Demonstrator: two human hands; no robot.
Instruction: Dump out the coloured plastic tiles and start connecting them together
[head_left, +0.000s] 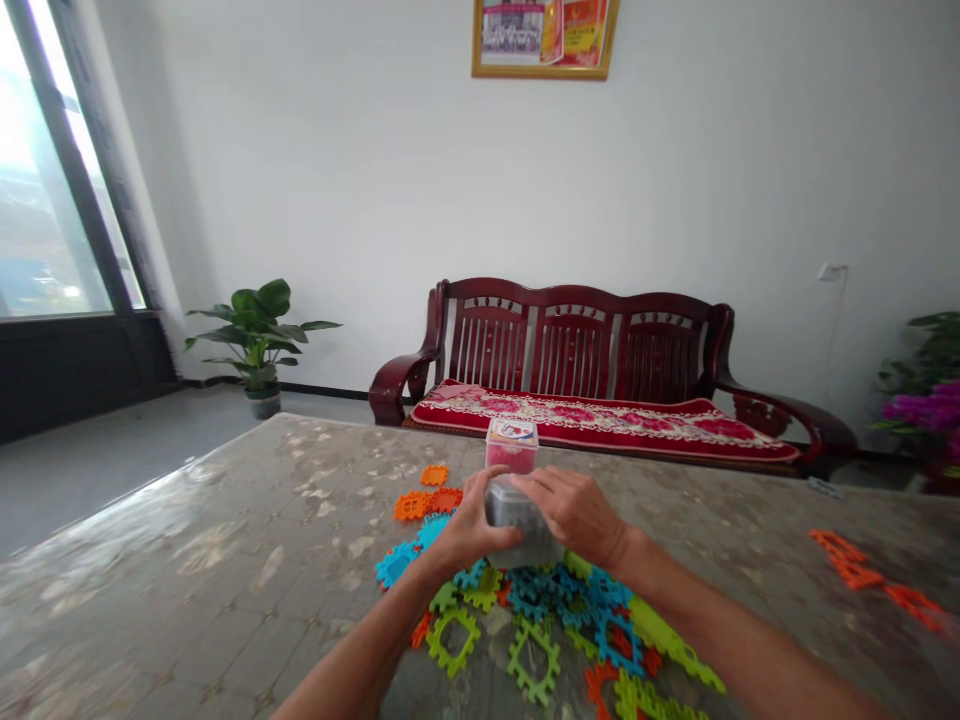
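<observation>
A clear plastic container (pixel 517 522) with greyish contents stands in the middle of the table, held between both hands. My left hand (pixel 474 525) is wrapped round its left side, with the thumb across the front. From the right, my right hand (pixel 576 512) curls over its top edge and side, fingertips on the lid. Just behind it is a clear box (pixel 511 450) with pink contents and a printed label on top. Toothed plastic building pieces lie in front: several blue pieces (pixel 532 592), lime-green pieces (pixel 453 642) and an orange piece (pixel 412 507) to the left.
The table (pixel 225 560) has a grey patterned cover. More orange pieces (pixel 847 560) lie at its far right. Beyond its back edge stands a dark red wooden bench (pixel 574 345) with a red floral cover. A potted plant (pixel 259 330) is on the floor at left.
</observation>
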